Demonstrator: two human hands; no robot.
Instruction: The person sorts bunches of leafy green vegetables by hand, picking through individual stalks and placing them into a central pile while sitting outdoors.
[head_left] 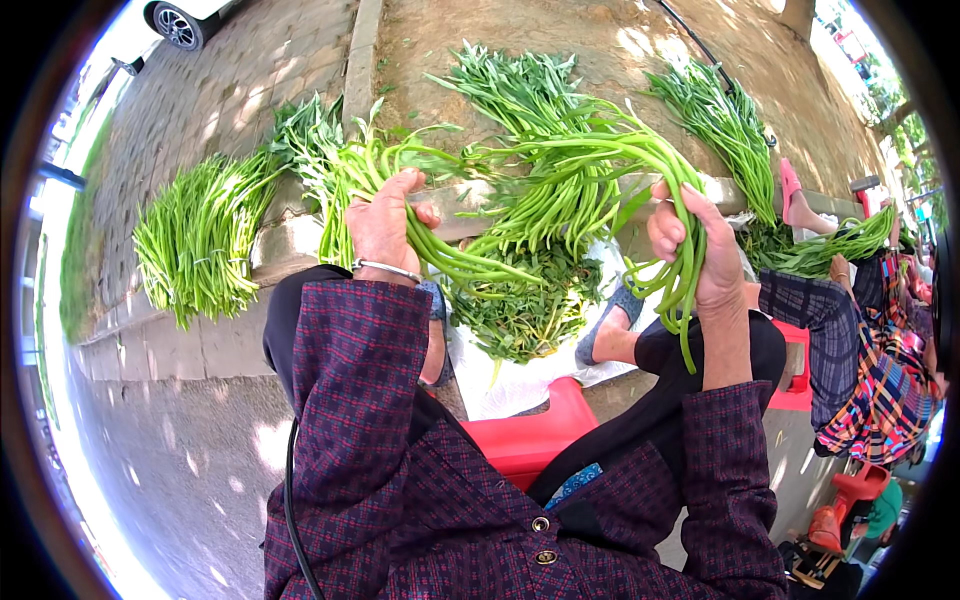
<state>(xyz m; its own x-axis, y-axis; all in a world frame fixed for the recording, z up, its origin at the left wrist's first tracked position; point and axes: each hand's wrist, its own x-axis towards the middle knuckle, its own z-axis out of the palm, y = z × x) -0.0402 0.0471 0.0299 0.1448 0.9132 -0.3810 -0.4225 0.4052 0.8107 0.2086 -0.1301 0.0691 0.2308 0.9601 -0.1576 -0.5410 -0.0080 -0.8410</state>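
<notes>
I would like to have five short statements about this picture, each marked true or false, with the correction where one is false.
1. The left hand holds long green stems. True.
2. Only the left hand holds something. False: the right hand also holds long green stems.
3. A bracelet is worn on the right wrist. False: the bracelet is on the left wrist.
4. A pile of loose greens lies between the person's feet, with a white sheet around it. True.
5. The stool showing between the person's legs is blue. False: the stool is red.
</notes>
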